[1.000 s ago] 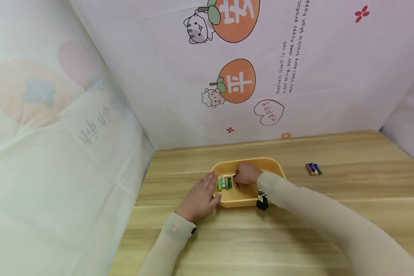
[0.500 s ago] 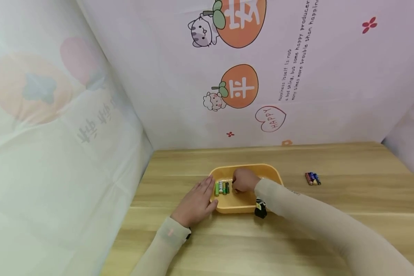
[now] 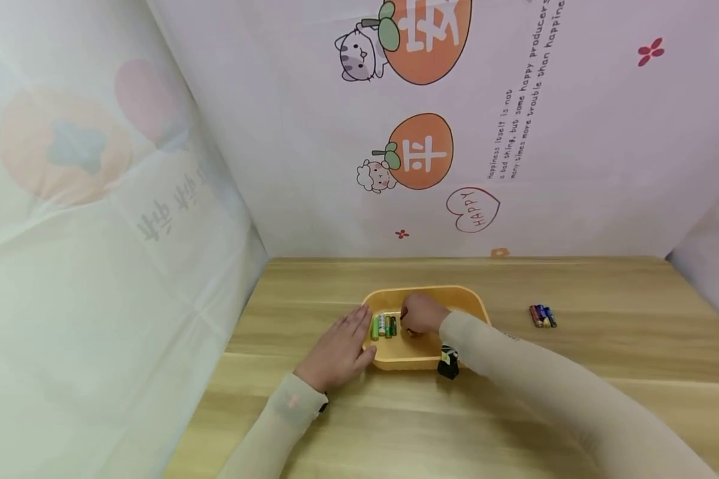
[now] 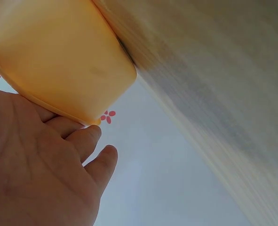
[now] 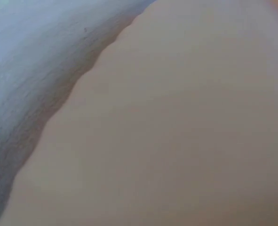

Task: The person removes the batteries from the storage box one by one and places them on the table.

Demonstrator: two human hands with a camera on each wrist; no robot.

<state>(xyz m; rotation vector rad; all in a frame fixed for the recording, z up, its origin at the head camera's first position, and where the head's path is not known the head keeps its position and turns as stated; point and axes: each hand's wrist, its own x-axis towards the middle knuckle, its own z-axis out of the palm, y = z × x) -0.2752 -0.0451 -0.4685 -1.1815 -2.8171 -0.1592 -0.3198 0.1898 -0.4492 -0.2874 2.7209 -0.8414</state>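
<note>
In the head view a yellow plastic tray (image 3: 416, 362) lies on the table, with a row of several batteries (image 3: 375, 328) along its left side. My left hand (image 3: 335, 349) rests on the tray's left rim with its fingers extended; the left wrist view shows the fingertips against the rim from below. Inside the tray, my right hand (image 3: 422, 314) has curled fingers pinching a small dark battery (image 3: 403, 319), mostly hidden by the hand, just right of the row. The right wrist view shows mainly a blurred pale surface.
To the right of the tray, a small group of red and blue batteries (image 3: 542, 316) lies on the wooden table (image 3: 431, 426). A printed white cloth (image 3: 311, 166) hangs behind the table, and another pale cloth stands along the left.
The head view has tilted slightly up. Within the tray, my right hand has shifted a little toward the front and now covers more of the dark battery. My left hand stays on the rim.
</note>
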